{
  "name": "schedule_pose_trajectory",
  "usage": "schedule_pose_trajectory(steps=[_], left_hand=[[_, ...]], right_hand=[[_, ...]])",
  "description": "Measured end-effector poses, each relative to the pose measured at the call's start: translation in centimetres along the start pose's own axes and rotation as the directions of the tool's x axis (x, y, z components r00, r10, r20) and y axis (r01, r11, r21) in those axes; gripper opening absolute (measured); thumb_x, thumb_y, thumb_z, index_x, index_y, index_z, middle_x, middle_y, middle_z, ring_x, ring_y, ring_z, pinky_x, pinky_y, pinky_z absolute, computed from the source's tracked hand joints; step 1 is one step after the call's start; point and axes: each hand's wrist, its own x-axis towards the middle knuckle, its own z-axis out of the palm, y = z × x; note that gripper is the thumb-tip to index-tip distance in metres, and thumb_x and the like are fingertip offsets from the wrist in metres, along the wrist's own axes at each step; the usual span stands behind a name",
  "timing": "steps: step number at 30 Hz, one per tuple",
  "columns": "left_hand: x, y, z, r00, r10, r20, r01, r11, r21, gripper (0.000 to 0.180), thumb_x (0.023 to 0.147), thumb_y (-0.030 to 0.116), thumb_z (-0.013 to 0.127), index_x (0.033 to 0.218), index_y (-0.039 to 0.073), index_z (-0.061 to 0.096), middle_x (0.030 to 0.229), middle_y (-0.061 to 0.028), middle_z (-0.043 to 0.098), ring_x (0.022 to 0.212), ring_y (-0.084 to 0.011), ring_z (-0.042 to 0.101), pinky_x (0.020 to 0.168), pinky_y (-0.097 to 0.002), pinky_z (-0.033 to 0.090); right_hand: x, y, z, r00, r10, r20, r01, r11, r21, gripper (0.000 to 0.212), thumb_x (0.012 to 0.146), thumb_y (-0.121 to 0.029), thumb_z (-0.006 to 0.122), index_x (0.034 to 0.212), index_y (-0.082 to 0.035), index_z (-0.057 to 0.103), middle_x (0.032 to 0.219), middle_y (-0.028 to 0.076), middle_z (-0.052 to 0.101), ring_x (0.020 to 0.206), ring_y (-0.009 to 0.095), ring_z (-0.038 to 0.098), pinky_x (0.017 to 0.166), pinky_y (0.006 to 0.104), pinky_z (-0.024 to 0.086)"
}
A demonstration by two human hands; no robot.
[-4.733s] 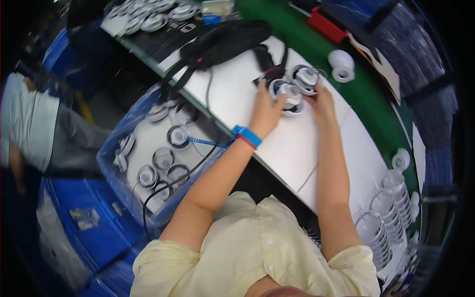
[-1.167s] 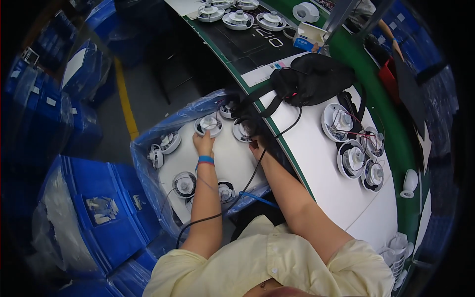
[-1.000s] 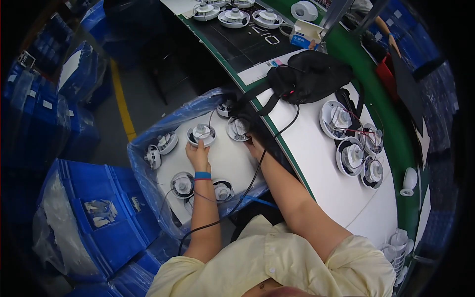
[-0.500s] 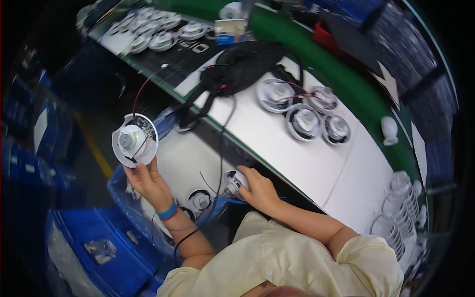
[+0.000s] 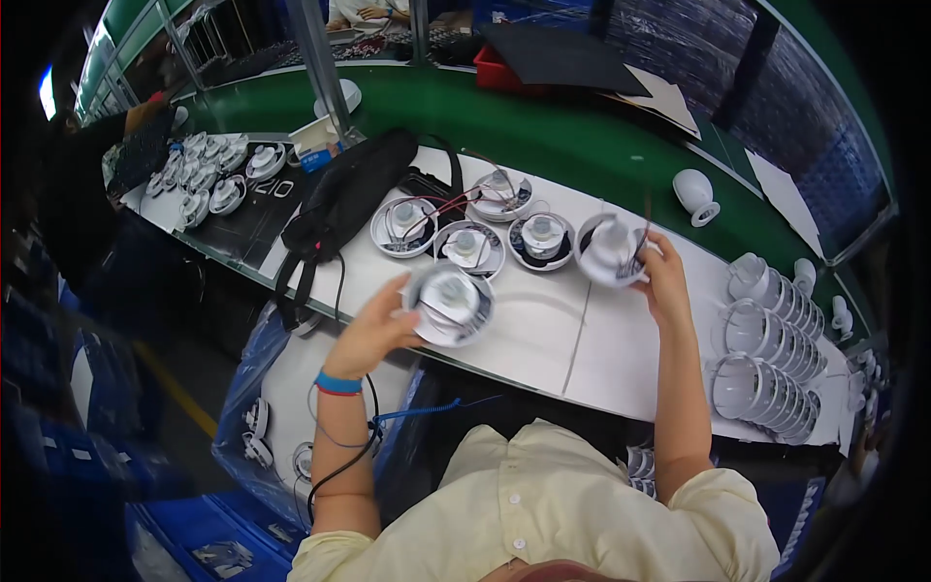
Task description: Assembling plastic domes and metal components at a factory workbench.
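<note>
white round lamp housing (image 5: 449, 303) gripped face-up in left hand (image 5: 373, 335); right hand (image 5: 664, 281), at two o'clock, holds another white wired housing (image 5: 609, 250) beside the row (image 5: 465, 228) on the bench (image 5: 543, 339).

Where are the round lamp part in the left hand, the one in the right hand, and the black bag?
left-hand lamp part (image 5: 451, 303), head view, on its round face.
right-hand lamp part (image 5: 609, 250), head view, on its white centre.
black bag (image 5: 349, 194), head view, on the middle of its body.
</note>
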Motion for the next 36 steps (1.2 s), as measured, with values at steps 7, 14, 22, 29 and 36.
schedule_pose_trajectory(steps=[7, 14, 22, 29, 36], left_hand=[[6.9, -3.7, 6.9, 0.955, -0.122, 0.27, 0.119, 0.992, 0.031, 0.06, 0.096, 0.008, 0.057, 0.148, 0.001, 0.028, 0.128, -0.0158, 0.052, 0.112, -0.0238, 0.06, 0.092, -0.0361, 0.056], [9.0, -5.5, 9.6, 0.981, -0.015, 0.194, -0.024, 0.98, 0.199, 0.066, 0.096, 0.015, 0.06, 0.15, 0.001, 0.024, 0.127, -0.0204, 0.05, 0.113, -0.0245, 0.059, 0.099, -0.0373, 0.05], [-5.1, -0.8, -11.1, 0.763, 0.568, -0.308, -0.636, 0.744, -0.205, 0.032, 0.104, 0.027, 0.042, 0.094, 0.001, 0.058, 0.09, -0.0192, 0.069, 0.084, -0.0284, 0.069, 0.081, -0.0389, 0.056], [-0.8, -24.5, -33.8, 0.236, -0.185, -0.954, -0.162, 0.96, -0.227, 0.047, 0.093, 0.043, 0.057, 0.092, -0.003, 0.063, 0.078, -0.0141, 0.065, 0.063, -0.025, 0.065, 0.051, -0.0377, 0.056], [1.4, -27.1, -32.5, -0.027, -0.237, -0.971, -0.287, 0.932, -0.219, 0.035, 0.088, 0.025, 0.068, 0.108, -0.004, 0.06, 0.104, -0.0183, 0.065, 0.086, -0.0261, 0.067, 0.057, -0.0405, 0.06]], right_hand=[[11.3, 5.2, 4.7, 0.993, 0.115, 0.039, -0.121, 0.962, 0.245, 0.037, 0.093, -0.009, 0.05, 0.127, 0.002, 0.04, 0.115, 0.021, 0.058, 0.097, 0.031, 0.066, 0.078, 0.0409, 0.06], [13.8, 8.1, 8.0, 0.993, -0.021, 0.119, -0.006, 0.974, 0.224, 0.043, 0.095, -0.026, 0.059, 0.127, -0.004, 0.043, 0.113, 0.016, 0.06, 0.103, 0.026, 0.062, 0.083, 0.037, 0.055], [10.9, 10.2, -7.7, 0.972, -0.037, 0.234, -0.021, 0.97, 0.242, 0.049, 0.098, -0.025, 0.057, 0.135, 0.006, 0.046, 0.125, 0.018, 0.055, 0.118, 0.027, 0.054, 0.107, 0.0382, 0.044], [8.9, 9.2, -6.6, 0.997, 0.023, 0.076, -0.026, 0.999, 0.035, 0.035, 0.097, -0.022, 0.061, 0.125, -0.002, 0.058, 0.107, 0.009, 0.064, 0.096, 0.016, 0.061, 0.09, 0.0269, 0.052], [8.5, 9.7, -4.1, 0.998, -0.057, 0.023, 0.061, 0.982, -0.176, 0.03, 0.096, -0.024, 0.062, 0.121, -0.007, 0.062, 0.1, 0.003, 0.065, 0.087, 0.009, 0.059, 0.081, 0.0211, 0.049]])
